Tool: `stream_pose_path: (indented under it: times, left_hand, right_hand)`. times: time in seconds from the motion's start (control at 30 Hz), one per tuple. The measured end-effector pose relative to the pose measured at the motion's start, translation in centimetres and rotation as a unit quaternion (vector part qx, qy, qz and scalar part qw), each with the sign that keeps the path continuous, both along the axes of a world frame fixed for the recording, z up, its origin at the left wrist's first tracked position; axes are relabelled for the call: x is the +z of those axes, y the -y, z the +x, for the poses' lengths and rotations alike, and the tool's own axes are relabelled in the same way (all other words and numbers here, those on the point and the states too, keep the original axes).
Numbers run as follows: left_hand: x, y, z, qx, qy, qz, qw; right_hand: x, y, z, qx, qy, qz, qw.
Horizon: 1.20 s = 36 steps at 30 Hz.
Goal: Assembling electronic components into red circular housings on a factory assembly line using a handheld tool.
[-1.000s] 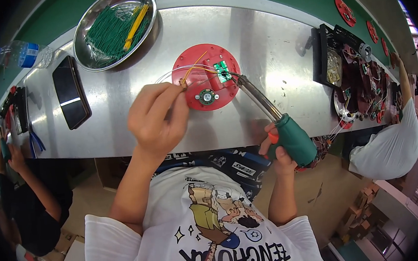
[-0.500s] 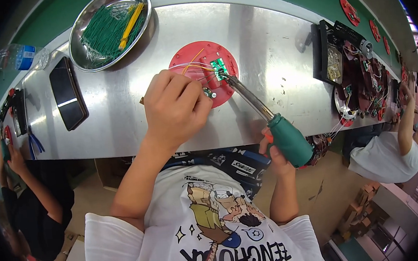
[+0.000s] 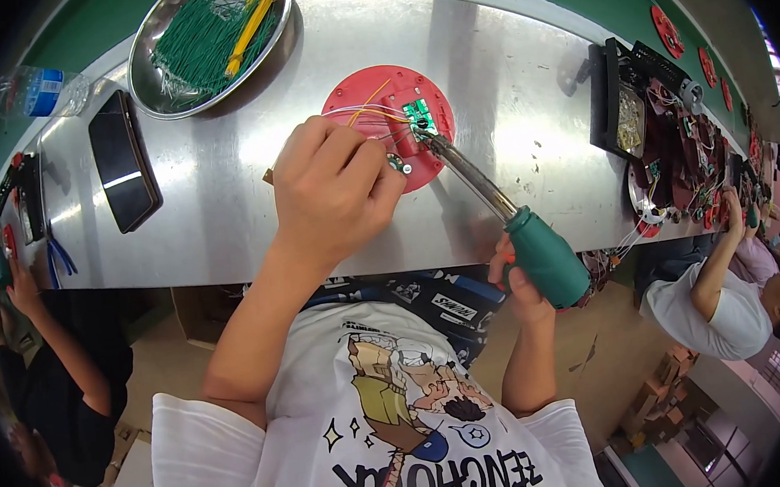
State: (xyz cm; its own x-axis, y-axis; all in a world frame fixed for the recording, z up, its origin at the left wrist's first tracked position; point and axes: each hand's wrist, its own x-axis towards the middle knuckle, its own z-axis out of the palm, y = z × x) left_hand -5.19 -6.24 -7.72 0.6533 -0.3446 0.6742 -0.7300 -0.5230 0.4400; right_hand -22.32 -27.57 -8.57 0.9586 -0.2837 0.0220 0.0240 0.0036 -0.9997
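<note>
My right hand (image 3: 523,286) grips the green handle of a soldering iron (image 3: 545,257). Its metal tip rests at the lower part of a small green circuit board (image 3: 417,109). That board lies on a round red plastic base (image 3: 359,87), with white, yellow and dark wires running off to the left. Over the base's lower left, my left hand (image 3: 335,188) is closed in a pinch, and a thin dark wire (image 3: 393,136) leads from its fingers toward the board. A small round part (image 3: 398,163) shows beside the fingertips; the pinch itself is mostly hidden.
On the metal table (image 3: 225,247), a steel bowl (image 3: 140,75) of green and yellow wires stands at back left. A phone (image 3: 124,164), plastic bottle (image 3: 46,93) and blue-handled tool (image 3: 61,258) lie left. Wired assemblies (image 3: 676,148) crowd the right. Co-workers sit both sides.
The whole view has shifted slightly. The iron's tip sits a little lower on the circuit board than before. Both hands keep their grips.
</note>
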Motion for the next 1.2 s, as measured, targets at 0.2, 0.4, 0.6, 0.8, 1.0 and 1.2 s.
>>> stream_pose_path:
  times: [0.2,0.4,0.6,0.8,1.0,1.2]
  left_hand:
    - [-0.1,0.0,0.0,0.003,0.008,-0.004,1.0]
    - [-0.1,-0.1,0.0,0.002,0.008,0.001,1.0]
    - [0.0,-0.1,-0.1,0.006,0.006,0.008,1.0]
    - [0.0,0.1,0.0,0.003,0.008,0.008,1.0]
    - [0.1,-0.2,-0.1,-0.001,-0.004,0.021,1.0]
    - [4.1,-0.3,-0.1,0.025,-0.054,-0.006,0.998]
  right_hand:
    - [-0.1,0.0,0.0,-0.007,-0.011,0.053,0.999]
    - [0.4,-0.4,0.4,-0.017,0.027,0.053,0.998]
    - [0.4,-0.1,0.3,0.006,0.028,0.025,0.999]
    - [0.2,-0.2,0.3,-0.007,0.03,0.036,0.999]
    - [0.1,0.1,0.6,-0.027,0.068,0.146,0.987]
    - [-0.1,-0.7,1.8,-0.129,0.091,0.278,0.948]
